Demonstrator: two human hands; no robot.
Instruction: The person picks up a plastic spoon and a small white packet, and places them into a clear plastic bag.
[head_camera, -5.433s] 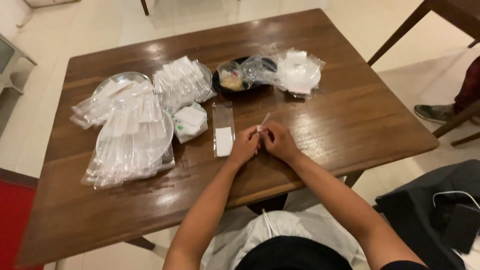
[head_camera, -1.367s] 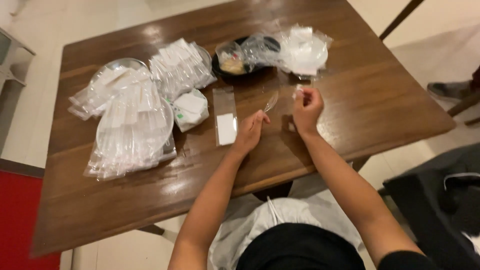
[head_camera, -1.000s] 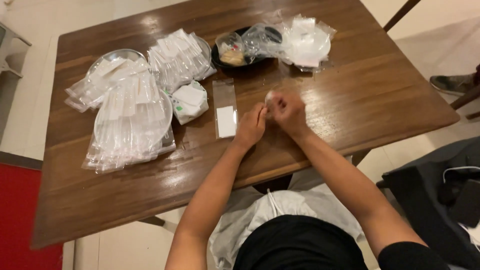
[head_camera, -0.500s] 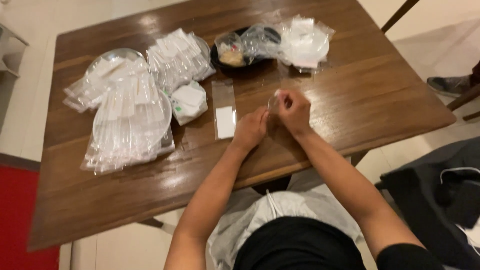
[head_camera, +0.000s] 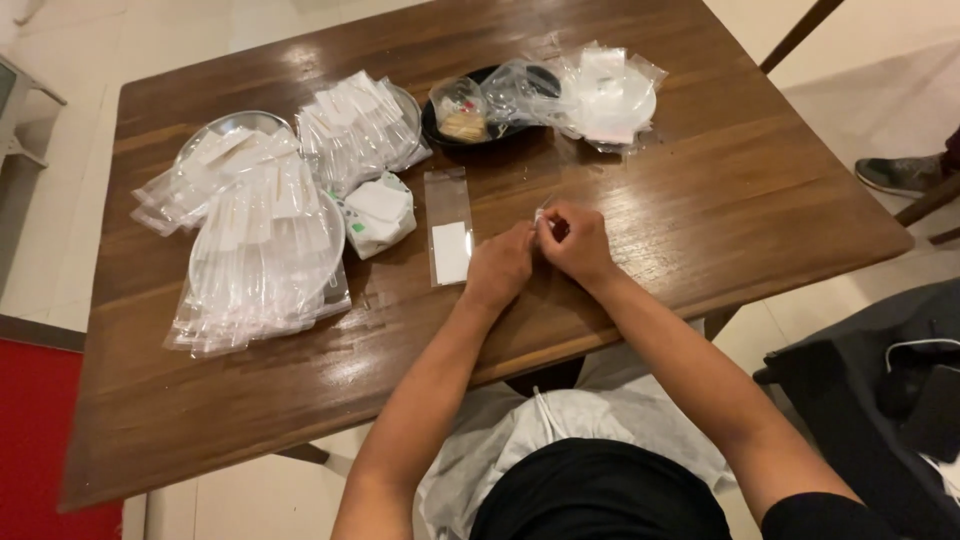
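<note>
A glossy, grained wooden table is being covered with clear, shiny plastic sleeves, one sleeve bearing a matt white paper label.

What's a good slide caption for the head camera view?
Both hands, left hand and right hand, pinch a small clear packet over a wooden table.

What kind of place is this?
Probably a home dining room used for packing: a wooden table on a tiled floor, chair legs nearby, stacks of clear packets.
</note>
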